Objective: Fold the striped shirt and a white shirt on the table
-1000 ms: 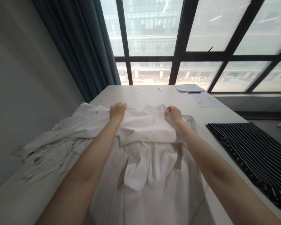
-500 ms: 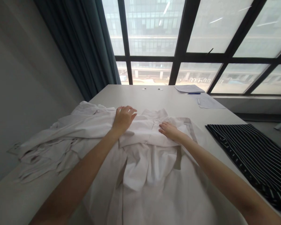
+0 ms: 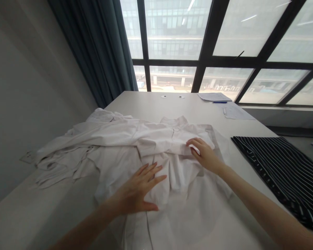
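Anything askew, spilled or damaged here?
Just rumpling: the white garment is bunched into a loose crosswise fold below its collar, near the right hand, whereas the striped cloth lies fairly flat. No spill or damage shows.

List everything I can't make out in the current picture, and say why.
All in the head view:
White garment: its lower end is cut off by the bottom edge.
Fabric beneath the left hand: hidden by that hand.
Right hand: whether its fingertips pinch the cloth is too small to tell.
Striped black cloth: its right side runs off the right edge.
Papers: any writing is too small to read.
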Motion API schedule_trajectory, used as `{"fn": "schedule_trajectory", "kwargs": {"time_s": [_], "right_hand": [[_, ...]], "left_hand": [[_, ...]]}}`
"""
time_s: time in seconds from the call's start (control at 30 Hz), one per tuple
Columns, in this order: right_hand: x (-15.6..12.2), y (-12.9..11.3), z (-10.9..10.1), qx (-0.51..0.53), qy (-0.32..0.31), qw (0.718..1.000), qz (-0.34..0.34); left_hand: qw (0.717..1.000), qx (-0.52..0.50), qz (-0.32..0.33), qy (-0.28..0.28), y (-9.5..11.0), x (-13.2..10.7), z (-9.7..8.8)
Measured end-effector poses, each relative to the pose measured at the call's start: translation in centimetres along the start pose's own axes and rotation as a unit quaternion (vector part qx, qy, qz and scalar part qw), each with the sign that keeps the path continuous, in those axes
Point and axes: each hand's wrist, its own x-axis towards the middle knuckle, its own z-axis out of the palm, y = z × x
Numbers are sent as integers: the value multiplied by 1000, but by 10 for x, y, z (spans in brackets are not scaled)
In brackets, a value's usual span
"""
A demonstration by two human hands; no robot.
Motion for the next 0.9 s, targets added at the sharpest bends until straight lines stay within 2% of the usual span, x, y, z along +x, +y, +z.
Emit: {"fn": "schedule_trajectory", "kwargs": {"time_s": [0.13, 0.2, 0.3, 0.43, 0.6, 0.67, 0.73, 0.9], "right_hand": [[-65, -28, -1, -5, -78, 997, -12], [-86, -29, 8, -35, -95, 995, 3], [-102, -18, 20, -52, -79, 995, 14], [-107, 3, 15, -32, -59, 998, 3], [-120, 32, -18, 10, -47, 998, 27], [-128, 42, -32, 40, -59, 996, 58], [-136, 47, -41, 64, -64, 991, 97], [-157, 55, -53, 82, -20, 985, 151]], "left_hand": [[998, 26, -36, 37, 7, -5, 13], [996, 46, -50, 63, 10, 0, 21], [991, 69, -46, 109, 10, 7, 25], [982, 33, -43, 180, 8, 3, 7], [967, -19, -79, 242, 6, -35, -32], [968, -38, -74, 235, 7, -56, -40], [973, -60, -74, 209, 8, -75, -40], [987, -119, -94, 57, 8, -101, -22]]}}
